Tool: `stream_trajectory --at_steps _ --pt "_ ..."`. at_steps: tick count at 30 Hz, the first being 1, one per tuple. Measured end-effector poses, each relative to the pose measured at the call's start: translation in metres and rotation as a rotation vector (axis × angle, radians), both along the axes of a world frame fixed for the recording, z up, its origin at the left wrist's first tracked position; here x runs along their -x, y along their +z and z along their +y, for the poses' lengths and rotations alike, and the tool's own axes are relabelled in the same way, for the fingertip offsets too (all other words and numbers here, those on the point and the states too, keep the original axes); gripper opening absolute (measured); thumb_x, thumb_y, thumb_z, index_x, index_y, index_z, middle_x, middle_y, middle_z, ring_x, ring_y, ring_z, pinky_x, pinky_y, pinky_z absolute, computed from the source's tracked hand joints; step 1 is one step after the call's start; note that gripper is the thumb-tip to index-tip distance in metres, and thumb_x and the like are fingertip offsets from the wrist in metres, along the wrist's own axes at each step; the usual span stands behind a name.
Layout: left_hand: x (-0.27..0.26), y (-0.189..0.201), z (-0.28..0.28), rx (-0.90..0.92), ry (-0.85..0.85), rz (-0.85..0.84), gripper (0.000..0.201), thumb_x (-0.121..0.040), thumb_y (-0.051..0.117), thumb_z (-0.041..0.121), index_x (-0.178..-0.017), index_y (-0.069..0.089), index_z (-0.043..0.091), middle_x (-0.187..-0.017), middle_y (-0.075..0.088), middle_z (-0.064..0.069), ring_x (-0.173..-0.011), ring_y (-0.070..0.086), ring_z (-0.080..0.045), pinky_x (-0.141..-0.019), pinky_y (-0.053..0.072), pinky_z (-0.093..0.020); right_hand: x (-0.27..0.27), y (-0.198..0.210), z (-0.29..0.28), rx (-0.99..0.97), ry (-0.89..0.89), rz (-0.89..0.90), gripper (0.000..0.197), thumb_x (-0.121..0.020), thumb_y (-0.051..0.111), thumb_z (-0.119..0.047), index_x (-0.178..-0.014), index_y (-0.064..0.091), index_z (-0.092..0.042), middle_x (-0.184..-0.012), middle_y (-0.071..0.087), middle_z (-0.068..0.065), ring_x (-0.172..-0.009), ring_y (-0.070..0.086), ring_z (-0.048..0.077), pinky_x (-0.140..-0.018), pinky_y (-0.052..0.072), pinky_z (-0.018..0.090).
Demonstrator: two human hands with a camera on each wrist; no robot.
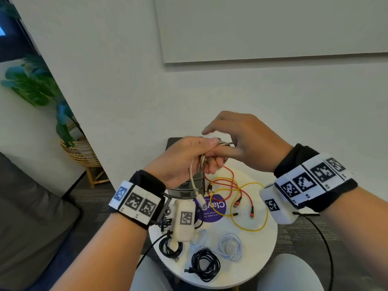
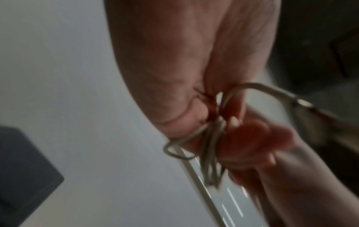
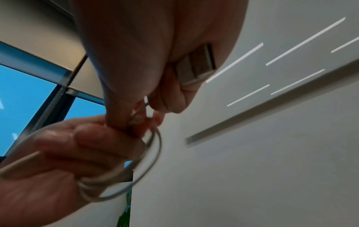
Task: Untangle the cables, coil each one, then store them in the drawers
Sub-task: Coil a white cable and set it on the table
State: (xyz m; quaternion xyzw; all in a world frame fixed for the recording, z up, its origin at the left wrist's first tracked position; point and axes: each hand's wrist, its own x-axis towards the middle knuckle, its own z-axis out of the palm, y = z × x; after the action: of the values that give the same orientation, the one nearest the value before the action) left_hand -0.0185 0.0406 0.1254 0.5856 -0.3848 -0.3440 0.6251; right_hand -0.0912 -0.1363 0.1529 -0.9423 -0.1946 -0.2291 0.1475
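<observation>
My left hand (image 1: 206,157) grips a beige cable (image 1: 196,177) as a small bundle of loops above the round white table (image 1: 270,238). One tail with a white plug (image 1: 200,200) hangs down from it. My right hand (image 1: 225,143) meets the left at the loops, and in the right wrist view it pinches the cable's metal USB plug (image 3: 196,67) in curled fingers. The loops (image 3: 153,155) show under my left fingers (image 3: 87,138). A red cable (image 1: 241,194) and a yellow cable (image 1: 262,219) lie tangled on the table. A small grey drawer unit (image 1: 189,189) stands behind my left hand.
Coiled cables lie at the table's near side: two black ones (image 1: 206,262) (image 1: 170,247) and two pale ones (image 1: 231,247) (image 1: 198,238). A purple sticker (image 1: 212,208) marks the tabletop. A grey sofa (image 1: 31,217) is at left, a plant in a basket (image 1: 79,152) behind it.
</observation>
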Motion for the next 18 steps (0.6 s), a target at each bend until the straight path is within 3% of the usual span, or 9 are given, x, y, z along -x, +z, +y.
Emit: stream_trajectory --at_steps 2,4,8,12,18 --pt "-0.003 -0.003 0.004 0.016 0.021 0.046 0.038 -0.097 0.049 0.03 -0.101 0.074 0.002 -0.08 0.069 -0.007 -0.065 0.062 -0.009 -0.065 0.051 -0.018 -0.001 -0.005 0.0 -0.036 0.029 -0.001 0.022 -0.096 0.065 -0.038 -0.103 0.073 -0.018 -0.087 0.068 -0.009 -0.069 0.051 -0.008 -0.064 0.032 0.01" --pt "-0.006 -0.005 0.004 0.034 0.117 0.065 0.041 -0.094 0.053 0.031 -0.104 0.07 -0.005 -0.079 0.069 -0.008 -0.066 0.064 -0.009 -0.065 0.054 -0.016 -0.002 -0.009 0.001 -0.086 0.007 -0.031 0.025 -0.097 0.061 -0.038 -0.095 0.074 -0.016 -0.074 0.066 -0.01 -0.062 0.052 -0.002 -0.061 0.033 0.011" --pt "-0.001 -0.006 -0.003 0.089 0.317 0.02 0.032 -0.095 0.057 0.032 -0.095 0.069 0.003 -0.073 0.067 -0.006 -0.063 0.062 -0.011 -0.061 0.053 -0.018 -0.003 -0.015 0.002 -0.206 -0.061 -0.085 0.021 -0.099 0.061 -0.033 -0.099 0.073 -0.016 -0.059 0.059 -0.007 -0.054 0.052 0.013 -0.055 0.037 0.019" --pt "0.007 -0.009 -0.01 0.131 0.462 0.019 0.022 -0.107 0.048 0.024 -0.098 0.062 0.008 -0.071 0.063 -0.001 -0.06 0.055 -0.009 -0.061 0.046 -0.023 -0.004 -0.023 0.008 -0.372 -0.113 -0.124 0.013 -0.097 0.068 -0.026 -0.098 0.074 -0.015 -0.054 0.055 -0.005 -0.054 0.049 0.018 -0.053 0.034 0.016" --pt "0.017 -0.016 -0.021 0.153 0.577 0.1 0.025 -0.11 0.04 0.02 -0.104 0.062 0.008 -0.07 0.05 0.003 -0.069 0.051 -0.013 -0.074 0.042 -0.04 -0.01 -0.038 0.024 -0.642 -0.183 -0.143 0.009 -0.096 0.067 -0.022 -0.092 0.073 -0.016 -0.055 0.056 -0.012 -0.053 0.052 0.009 -0.054 0.035 0.012"
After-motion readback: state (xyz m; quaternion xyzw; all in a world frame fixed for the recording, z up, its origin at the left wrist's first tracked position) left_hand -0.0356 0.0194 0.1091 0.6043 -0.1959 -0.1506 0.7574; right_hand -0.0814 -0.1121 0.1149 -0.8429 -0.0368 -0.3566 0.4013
